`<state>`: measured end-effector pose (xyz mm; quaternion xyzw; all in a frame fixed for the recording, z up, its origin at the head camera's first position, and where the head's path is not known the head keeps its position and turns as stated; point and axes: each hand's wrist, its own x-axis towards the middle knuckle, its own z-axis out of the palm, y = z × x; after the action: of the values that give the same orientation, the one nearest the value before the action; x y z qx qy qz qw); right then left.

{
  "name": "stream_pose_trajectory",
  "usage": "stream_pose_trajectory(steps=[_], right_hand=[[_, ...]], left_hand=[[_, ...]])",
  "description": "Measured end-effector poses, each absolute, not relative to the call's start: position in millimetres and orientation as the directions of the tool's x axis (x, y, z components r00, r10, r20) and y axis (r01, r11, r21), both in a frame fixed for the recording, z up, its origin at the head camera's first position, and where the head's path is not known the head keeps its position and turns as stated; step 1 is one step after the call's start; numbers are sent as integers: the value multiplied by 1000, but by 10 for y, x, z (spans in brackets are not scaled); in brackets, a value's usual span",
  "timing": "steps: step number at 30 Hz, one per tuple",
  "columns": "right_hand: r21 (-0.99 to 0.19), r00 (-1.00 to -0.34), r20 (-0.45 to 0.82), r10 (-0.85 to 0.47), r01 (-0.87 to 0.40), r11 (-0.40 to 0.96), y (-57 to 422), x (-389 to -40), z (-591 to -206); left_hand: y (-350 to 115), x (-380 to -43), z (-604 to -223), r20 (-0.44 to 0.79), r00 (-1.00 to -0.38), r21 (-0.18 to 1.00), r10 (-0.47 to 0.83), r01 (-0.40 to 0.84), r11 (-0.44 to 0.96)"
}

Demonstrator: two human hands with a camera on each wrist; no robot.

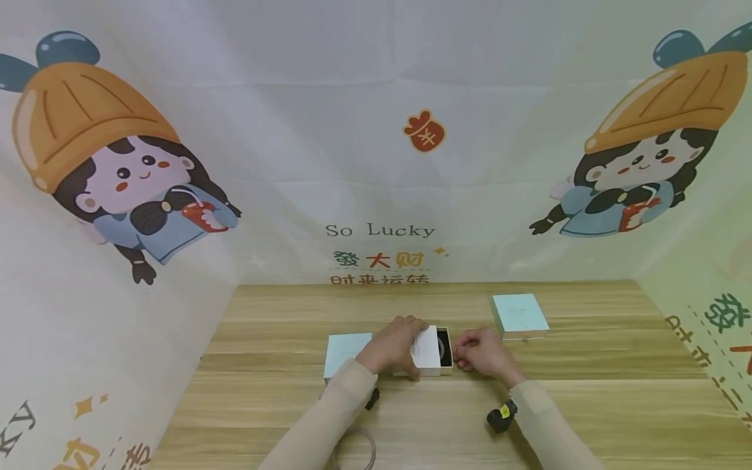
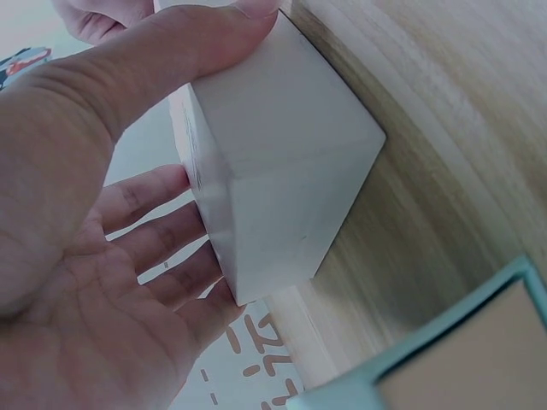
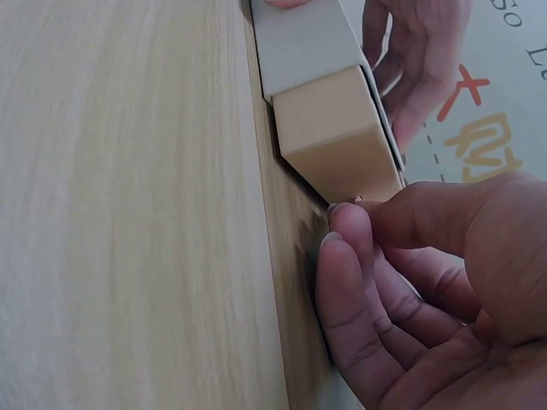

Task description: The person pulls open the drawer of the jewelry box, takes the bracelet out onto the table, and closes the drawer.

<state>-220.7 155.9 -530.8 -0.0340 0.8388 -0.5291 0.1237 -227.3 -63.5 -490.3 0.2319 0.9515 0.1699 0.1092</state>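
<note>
My left hand (image 1: pixel 393 346) grips a white box sleeve (image 1: pixel 425 352), thumb on its near side and fingers across at the far side. From the sleeve's right end a tan drawer (image 3: pixel 338 158) sticks partway out. Inside the drawer shows a black lining (image 1: pixel 446 343) with part of a grey curved thing on it. My right hand (image 1: pixel 484 352) is at the drawer's outer end, thumb and forefinger pinching a tiny pinkish tab (image 3: pixel 359 199) there. Most of the tab is hidden by the fingertips.
A light blue box (image 1: pixel 343 349) lies to the left, partly behind my left arm. Another light blue box (image 1: pixel 519 313) sits at the back right. Near the front edge lies a pale ring (image 1: pixel 373 450) beside my left sleeve. Printed cloth walls (image 1: pixel 382 156) enclose the wooden table (image 1: pixel 617 339).
</note>
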Motion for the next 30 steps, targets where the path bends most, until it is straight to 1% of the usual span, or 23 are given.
stream_pose_trajectory(steps=[11, 30], right_hand=[[-895, -969, -173, -174, 81, 438, 1665, -2201, -5319], [-900, -975, -173, -141, 98, 424, 1784, -2160, -5290]], left_hand=[[-641, -2283, -4934, -137, -868, 362, 477, 404, 840], [-649, -2270, -4909, -141, -863, 376, 485, 407, 833]])
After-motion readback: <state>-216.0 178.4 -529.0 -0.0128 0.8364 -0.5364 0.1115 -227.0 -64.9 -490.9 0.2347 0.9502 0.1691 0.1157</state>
